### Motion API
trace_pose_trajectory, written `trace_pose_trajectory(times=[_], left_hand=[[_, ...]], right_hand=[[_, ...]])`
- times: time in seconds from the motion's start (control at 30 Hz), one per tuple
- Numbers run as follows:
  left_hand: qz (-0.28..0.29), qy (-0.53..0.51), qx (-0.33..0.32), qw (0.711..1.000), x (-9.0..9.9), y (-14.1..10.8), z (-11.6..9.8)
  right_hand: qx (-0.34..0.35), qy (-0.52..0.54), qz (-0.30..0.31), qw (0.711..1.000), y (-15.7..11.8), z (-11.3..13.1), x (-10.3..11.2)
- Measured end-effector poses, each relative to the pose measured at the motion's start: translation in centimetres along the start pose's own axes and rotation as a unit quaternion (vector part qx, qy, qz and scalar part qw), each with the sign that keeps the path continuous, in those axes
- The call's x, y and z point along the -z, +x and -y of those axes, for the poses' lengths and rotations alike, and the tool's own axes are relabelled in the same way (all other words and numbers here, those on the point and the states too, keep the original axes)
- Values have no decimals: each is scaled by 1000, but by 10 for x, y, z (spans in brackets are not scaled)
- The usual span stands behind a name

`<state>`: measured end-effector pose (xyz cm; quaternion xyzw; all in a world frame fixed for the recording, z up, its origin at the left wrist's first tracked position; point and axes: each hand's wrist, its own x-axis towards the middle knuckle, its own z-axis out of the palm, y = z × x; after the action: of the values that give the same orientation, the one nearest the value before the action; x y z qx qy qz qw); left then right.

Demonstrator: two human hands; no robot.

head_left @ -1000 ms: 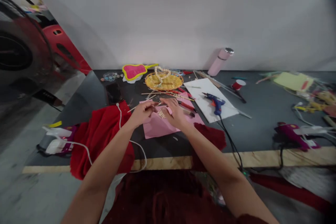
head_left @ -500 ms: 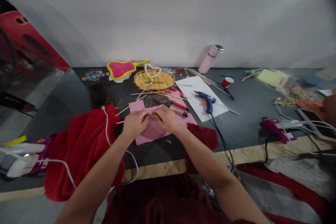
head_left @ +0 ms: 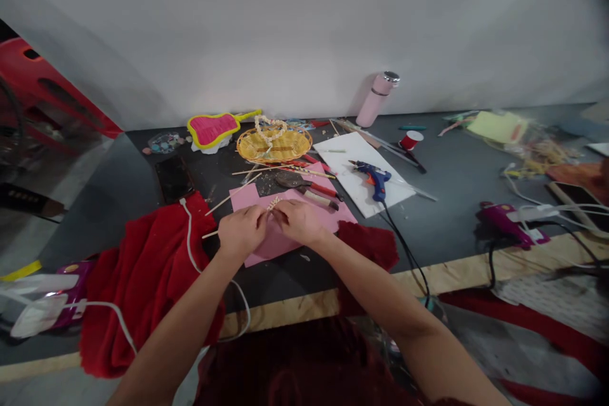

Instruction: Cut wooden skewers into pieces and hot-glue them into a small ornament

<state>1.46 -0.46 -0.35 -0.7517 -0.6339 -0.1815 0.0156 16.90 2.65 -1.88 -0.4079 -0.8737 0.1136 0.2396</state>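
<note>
Both hands meet over a pink paper sheet [head_left: 280, 238] on the dark tabletop [head_left: 457, 203]. The left hand [head_left: 242, 233] has its fingers pinched together on a thin wooden stick [head_left: 209, 234] that juts out to the left, and the right hand [head_left: 295, 222] has its fingers closed on a small beaded piece [head_left: 273, 203] (pale, too small to make out) held between the two hands just above the sheet. Pliers with red handles [head_left: 307, 187] lie just beyond the hands. A blue glue gun [head_left: 373, 175] rests on white paper [head_left: 354, 168], a yellow woven basket [head_left: 275, 144] sits farther back, and red cloth [head_left: 147, 273] lies to the left.
</note>
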Motion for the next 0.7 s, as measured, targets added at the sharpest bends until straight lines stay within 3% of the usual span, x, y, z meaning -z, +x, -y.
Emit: trace_pose_trajectory(times=[0.13, 0.27, 0.37, 0.53, 0.7], left_hand=[[-16, -8, 33, 999, 4, 3, 3], [-63, -36, 58, 996, 6, 4, 13], [-47, -46, 41, 997, 3, 5, 20], [-21, -73, 24, 997, -3, 5, 23], [0, -104, 28, 994, -6, 5, 23]], right_hand=[[14, 20, -35, 999, 3, 0, -1], [21, 20, -52, 998, 3, -27, 10], [18, -14, -36, 999, 3, -41, 17], [67, -48, 23, 996, 4, -38, 17], [40, -45, 17, 998, 3, -42, 13]])
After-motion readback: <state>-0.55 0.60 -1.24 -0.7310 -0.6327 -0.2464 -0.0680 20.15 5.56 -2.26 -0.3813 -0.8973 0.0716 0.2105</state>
